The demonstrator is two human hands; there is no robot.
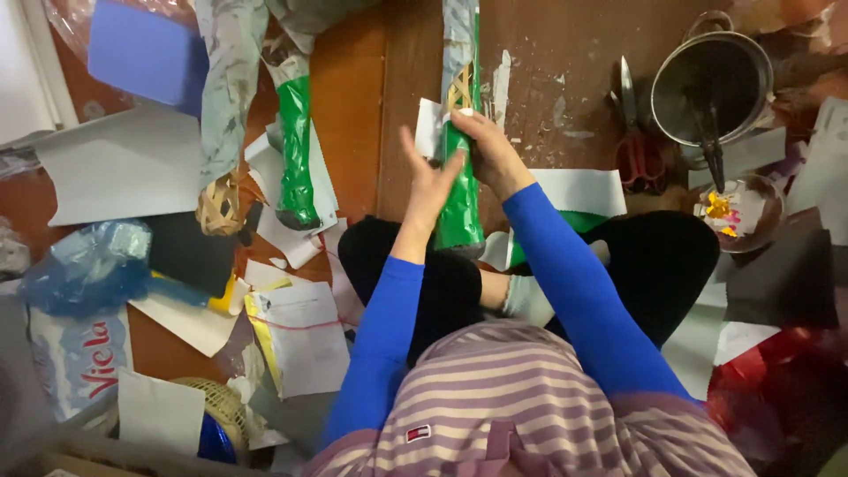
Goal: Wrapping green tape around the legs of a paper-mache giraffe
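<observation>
A long woven tube [460, 208] stands tilted away from me, its near part wrapped in shiny green paper and its far part in pale patterned paper. My right hand [490, 150] grips it where the green paper ends, with a white paper scrap [428, 124] beside the fingers. My left hand [430, 181] lies flat against the tube's left side, fingers spread. Both sleeves are blue. I sit cross-legged on the floor in dark trousers.
A second green-wrapped tube [296, 163] lies to the left among loose paper sheets [124, 163]. A metal pot [711, 84], red-handled scissors [636, 132] and a small bowl of coloured bits [738, 208] sit at the right. A blue plastic bag [84, 265] lies far left.
</observation>
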